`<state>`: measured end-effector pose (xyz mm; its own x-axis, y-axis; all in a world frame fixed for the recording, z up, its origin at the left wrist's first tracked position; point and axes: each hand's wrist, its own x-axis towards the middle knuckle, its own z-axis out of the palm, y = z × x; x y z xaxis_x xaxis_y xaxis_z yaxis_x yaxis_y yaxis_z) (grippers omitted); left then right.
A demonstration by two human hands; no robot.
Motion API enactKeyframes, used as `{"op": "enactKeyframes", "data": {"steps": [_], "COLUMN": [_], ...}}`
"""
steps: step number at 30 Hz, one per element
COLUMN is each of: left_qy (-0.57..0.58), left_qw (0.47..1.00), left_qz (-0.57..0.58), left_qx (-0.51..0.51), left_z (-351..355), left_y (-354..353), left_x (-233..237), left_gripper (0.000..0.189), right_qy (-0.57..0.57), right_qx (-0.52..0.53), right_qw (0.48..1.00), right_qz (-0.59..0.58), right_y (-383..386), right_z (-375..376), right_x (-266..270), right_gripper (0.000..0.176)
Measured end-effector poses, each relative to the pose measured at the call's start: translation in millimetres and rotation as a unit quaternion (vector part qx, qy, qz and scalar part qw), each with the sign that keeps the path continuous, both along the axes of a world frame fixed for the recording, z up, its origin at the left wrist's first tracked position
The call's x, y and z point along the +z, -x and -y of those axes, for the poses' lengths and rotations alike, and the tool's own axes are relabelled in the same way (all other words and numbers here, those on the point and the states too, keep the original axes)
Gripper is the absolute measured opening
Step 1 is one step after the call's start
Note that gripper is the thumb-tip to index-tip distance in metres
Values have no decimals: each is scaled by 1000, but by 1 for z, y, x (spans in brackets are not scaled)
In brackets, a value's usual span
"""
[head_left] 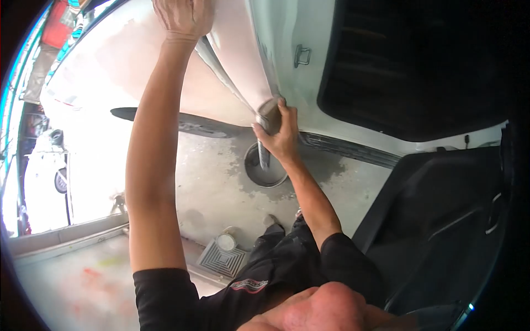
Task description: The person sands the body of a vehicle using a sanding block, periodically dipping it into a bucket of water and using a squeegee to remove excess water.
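Right hand: my right hand (pixel 282 135), just above centre, has its grip clamped on a brownish block (pixel 270 114) at the panel's lower tip.
Block: mostly hidden by fingers; a silvery shaft (pixel 263 157) points down toward 6 o'clock.
Panel: the pale body panel (pixel 237 60) has its long axis running 11 to 5 o'clock.
Left hand: my left hand (pixel 185 19) rests on the panel at 12 o'clock; its fingers are cut off, so I cannot tell its grip.
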<state>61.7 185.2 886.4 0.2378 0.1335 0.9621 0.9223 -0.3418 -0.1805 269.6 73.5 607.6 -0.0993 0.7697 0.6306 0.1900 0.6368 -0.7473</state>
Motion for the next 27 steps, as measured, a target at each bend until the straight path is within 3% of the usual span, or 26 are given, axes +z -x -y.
{"op": "enactKeyframes", "data": {"steps": [2, 5, 8, 9, 10, 12, 18, 21, 24, 27], "left_qy": [31, 101, 84, 113, 149, 141, 140, 174, 173, 141], "left_qw": [999, 988, 974, 970, 978, 979, 965, 953, 941, 952], "left_qz": [-21, 104, 70, 113, 84, 117, 193, 223, 277, 249], "left_qx": [17, 43, 199, 184, 117, 87, 107, 111, 86, 108], "left_z": [11, 18, 27, 32, 45, 47, 68, 79, 82, 81], "left_y": [-7, -28, -36, -41, -50, -52, -91, -99, -101, -93], "left_x": [5, 8, -24, -42, -52, -90, -175, -209, -213, -183], "left_gripper": [63, 75, 84, 86, 110, 118, 101, 105, 109, 120], "right_qy": [32, 135, 199, 203, 206, 219, 291, 344, 326, 343], "right_qx": [14, 66, 76, 73, 70, 72, 55, 55, 25, 21], "right_qw": [999, 987, 975, 976, 976, 973, 954, 935, 943, 938], "right_qz": [-7, -64, -60, -43, -24, -24, -46, -67, -63, -39], "right_y": [-15, -35, -53, -57, -63, -75, -101, -111, -120, -129], "right_z": [21, 63, 92, 97, 101, 108, 108, 101, 97, 92], "right_x": [-16, -41, -59, -71, -80, -92, -123, -146, -162, -157], "right_gripper": [82, 80, 77, 75, 74, 73, 70, 72, 72, 73]}}
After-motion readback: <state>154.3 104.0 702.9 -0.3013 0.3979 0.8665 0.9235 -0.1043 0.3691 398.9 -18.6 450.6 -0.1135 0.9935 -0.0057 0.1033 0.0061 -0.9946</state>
